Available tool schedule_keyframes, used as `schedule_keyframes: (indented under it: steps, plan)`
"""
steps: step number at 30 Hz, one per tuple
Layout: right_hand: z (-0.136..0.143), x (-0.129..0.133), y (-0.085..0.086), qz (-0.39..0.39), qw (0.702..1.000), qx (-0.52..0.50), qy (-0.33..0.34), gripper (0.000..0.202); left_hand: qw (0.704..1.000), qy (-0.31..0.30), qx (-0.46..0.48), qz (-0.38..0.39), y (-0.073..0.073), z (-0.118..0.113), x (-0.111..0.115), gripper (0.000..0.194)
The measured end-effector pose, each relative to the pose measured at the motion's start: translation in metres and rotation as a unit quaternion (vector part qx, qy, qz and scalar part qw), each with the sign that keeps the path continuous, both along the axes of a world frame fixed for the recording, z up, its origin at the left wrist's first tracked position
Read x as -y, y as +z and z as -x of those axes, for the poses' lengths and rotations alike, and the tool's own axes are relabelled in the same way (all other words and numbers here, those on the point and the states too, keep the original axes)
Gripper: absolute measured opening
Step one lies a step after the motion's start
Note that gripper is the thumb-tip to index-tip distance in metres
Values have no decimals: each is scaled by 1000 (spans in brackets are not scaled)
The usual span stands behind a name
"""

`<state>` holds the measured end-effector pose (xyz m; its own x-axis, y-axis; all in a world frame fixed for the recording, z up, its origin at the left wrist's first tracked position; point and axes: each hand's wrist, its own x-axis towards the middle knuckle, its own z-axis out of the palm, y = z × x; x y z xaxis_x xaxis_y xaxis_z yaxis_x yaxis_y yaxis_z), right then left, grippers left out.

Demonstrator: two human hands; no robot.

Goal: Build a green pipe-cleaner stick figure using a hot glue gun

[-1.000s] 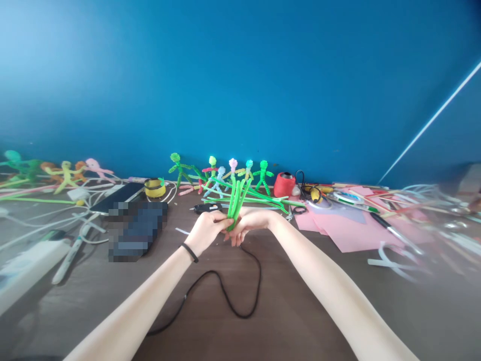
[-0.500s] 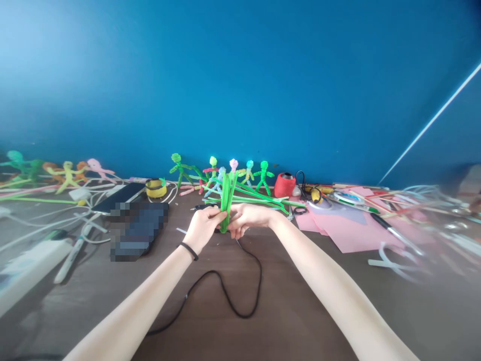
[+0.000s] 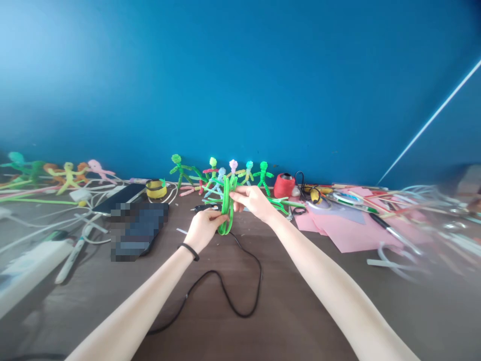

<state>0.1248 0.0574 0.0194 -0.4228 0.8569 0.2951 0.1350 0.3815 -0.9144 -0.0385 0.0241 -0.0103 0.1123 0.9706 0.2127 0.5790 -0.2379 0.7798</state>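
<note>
A bundle of bright green pipe cleaners (image 3: 225,198), bent into long loops, stands upright between my hands above the table. My left hand (image 3: 205,224) pinches its lower left side between thumb and fingers. On the upper right side, the fingers of my right hand (image 3: 251,200) are closed on the same bundle. More green pipe cleaners (image 3: 282,203) lie behind my right hand, partly covered by it. Just beyond the hands, a row of small pipe-cleaner figures (image 3: 264,175) stands near the blue wall. A black tool with a cord (image 3: 206,207) lies behind my left hand.
Two dark phones (image 3: 141,230) and white cables (image 3: 84,213) lie at left, near a yellow tape roll (image 3: 156,189). Pink paper sheets (image 3: 341,230), a pen (image 3: 396,233) and a red roll (image 3: 284,185) are at right. A black cord (image 3: 259,281) curves across the front.
My right hand has moved up along the green bundle from its lower end to its upper right side. The loops have spread a little at the bottom. My left hand stays nearly in place.
</note>
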Motion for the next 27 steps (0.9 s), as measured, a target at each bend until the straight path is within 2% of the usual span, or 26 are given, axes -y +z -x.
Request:
schedule_keyframes:
  steps: [12,27]
  plan:
    - [-2,-1,-1,-26,999,25,-7,36,1000,-2,-13,-2,-3,1,-2,35]
    - [-1,5,2,-16,998,64,-7,35,999,17,-45,-13,-1,-1,2,32]
